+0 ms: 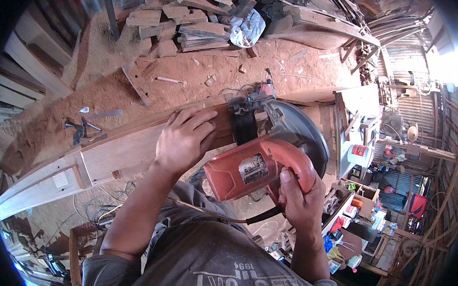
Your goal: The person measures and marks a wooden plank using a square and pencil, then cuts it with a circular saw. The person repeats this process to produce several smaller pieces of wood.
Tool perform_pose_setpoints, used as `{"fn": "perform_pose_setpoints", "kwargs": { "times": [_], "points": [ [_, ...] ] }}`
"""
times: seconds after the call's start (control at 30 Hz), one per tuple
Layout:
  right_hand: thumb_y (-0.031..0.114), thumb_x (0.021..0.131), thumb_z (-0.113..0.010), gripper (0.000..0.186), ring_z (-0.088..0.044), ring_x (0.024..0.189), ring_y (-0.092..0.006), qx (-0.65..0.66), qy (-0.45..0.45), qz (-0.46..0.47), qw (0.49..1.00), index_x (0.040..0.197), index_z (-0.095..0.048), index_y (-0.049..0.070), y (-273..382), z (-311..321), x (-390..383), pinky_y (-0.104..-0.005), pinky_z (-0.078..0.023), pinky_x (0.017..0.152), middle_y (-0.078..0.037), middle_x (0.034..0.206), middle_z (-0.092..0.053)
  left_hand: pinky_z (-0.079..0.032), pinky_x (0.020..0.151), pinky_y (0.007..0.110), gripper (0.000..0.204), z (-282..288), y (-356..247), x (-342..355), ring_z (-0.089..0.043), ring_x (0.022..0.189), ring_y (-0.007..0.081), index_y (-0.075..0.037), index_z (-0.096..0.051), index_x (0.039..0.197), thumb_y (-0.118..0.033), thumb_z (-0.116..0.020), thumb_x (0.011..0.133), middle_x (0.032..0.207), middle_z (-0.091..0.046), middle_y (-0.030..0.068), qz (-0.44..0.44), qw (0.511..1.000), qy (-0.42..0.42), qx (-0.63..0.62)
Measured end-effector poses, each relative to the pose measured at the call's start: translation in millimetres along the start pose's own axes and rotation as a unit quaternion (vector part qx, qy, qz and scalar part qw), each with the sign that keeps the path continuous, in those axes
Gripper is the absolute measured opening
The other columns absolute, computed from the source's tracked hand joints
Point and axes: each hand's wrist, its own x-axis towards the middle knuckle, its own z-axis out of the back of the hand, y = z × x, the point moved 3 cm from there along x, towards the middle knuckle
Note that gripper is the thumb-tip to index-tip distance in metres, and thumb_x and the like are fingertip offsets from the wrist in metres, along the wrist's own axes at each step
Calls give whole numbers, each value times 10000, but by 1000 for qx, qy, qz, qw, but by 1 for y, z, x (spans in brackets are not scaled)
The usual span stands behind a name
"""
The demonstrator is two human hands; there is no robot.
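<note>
A red circular saw with a dark rounded blade guard sits over a long wooden workpiece. My right hand is wrapped round the saw's rear handle; a black cord runs from it past my shirt. To the left of the saw, my left hand lies on the wood with its fingers stretched out toward the far edge. The blade itself is hidden by the guard and the saw body. A dark clamp-like metal part stands at the saw's far side.
Stacked wood offcuts and a white plastic bag lie beyond the sandy floor. Hand tools rest at the far left. A white bucket stands on the right, near a cluttered bench. Loose wires trail at left.
</note>
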Motion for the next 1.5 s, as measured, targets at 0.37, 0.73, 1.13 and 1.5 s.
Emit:
{"fn": "perform_pose_setpoints", "kwargs": {
  "times": [0.37,0.73,1.13,1.5],
  "points": [
    [150,1043,-717,363,-689,838,-96,19,39,-26,999,1350,-641,-28,-6,8,6,-261,-553,707,-56,1042,-732,-526,1087,463,150,-3,2,1,-647,1296,292,-77,-741,959,-124,-807,833,1296,-741,51,-1,1000,6,3],
    [64,1057,-573,362,-516,606,0,-6,38,11,999,1398,-641,-36,-11,7,8,-189,-409,563,41,807,-626,-523,1094,471,153,1,-1,3,-642,1303,290,-82,-733,958,-119,-806,828,1299,-740,43,4,1000,16,9],
    [155,1036,-698,385,-642,780,-70,1,43,-16,999,1363,-642,-41,-5,8,10,-245,-522,683,-31,954,-708,-522,1091,477,178,4,-3,3,-656,1263,292,-80,-722,956,-115,-818,811,1290,-741,51,-4,1000,9,15],
    [79,1059,-613,343,-525,592,-7,0,31,14,999,1381,-647,-33,-5,4,9,-201,-407,545,40,774,-637,-526,1089,472,176,2,-2,3,-665,1249,294,-83,-723,954,-118,-821,812,1276,-748,50,-2,1000,3,6]
  ]
}}
